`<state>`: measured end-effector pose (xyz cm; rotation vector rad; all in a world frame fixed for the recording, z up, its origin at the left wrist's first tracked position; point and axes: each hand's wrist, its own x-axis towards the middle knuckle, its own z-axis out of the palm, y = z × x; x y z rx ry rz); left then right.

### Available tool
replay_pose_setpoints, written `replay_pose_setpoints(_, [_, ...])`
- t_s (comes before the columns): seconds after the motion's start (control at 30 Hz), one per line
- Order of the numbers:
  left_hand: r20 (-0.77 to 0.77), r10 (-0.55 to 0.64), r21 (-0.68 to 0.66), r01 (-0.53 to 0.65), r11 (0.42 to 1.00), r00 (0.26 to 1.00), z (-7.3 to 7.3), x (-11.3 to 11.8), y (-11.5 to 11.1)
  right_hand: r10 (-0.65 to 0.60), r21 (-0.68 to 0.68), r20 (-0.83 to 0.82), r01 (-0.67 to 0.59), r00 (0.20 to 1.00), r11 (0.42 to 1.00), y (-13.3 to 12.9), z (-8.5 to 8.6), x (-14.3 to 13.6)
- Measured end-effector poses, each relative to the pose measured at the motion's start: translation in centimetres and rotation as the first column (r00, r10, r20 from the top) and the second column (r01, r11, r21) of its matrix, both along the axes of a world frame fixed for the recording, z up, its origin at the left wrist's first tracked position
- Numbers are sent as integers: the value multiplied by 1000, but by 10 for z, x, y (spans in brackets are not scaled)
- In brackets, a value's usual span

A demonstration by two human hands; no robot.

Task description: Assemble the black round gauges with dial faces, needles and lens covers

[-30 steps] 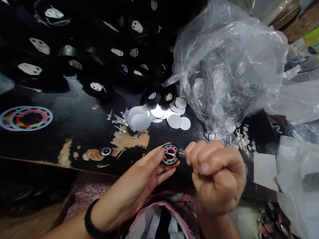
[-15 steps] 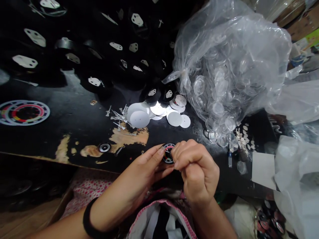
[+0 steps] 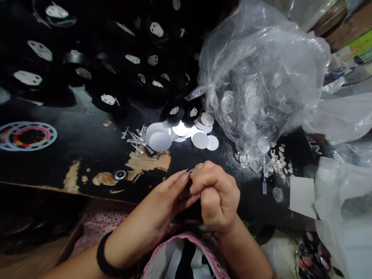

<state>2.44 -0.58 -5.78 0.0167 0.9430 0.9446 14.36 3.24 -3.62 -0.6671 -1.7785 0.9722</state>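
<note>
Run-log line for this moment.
left hand: holds round black dial | right hand: clenched, mostly hiding dial | nearby: flat white discs, clear plastic bag

On the black flat bench (image 3: 87,143), printed round dial discs (image 3: 50,135) lie at far left. In the middle lie white flat round discs (image 3: 158,142); small grey pointer needles (image 3: 136,139) are just at their left. Behind the bench's right part is a clear plastic bag (image 3: 302,58). Nearest the person, a small black round gauge (image 3: 190,171) is between the left hand (image 3: 164,199) and right hand (image 3: 216,190).
</note>
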Motion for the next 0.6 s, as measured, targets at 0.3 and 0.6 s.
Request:
replay_pose_setpoints(0.3, [23, 0, -3, 0, 1000, 1000, -1, -1, -2, -87, -27, 17, 87, 996, 996, -7, 1, 1])
replay_pose_setpoints(0.6, [35, 42, -23, -41, 999, 998, -1, -11, -4, -432, -88, -258, 424, 864, 901, 11, 17, 57])
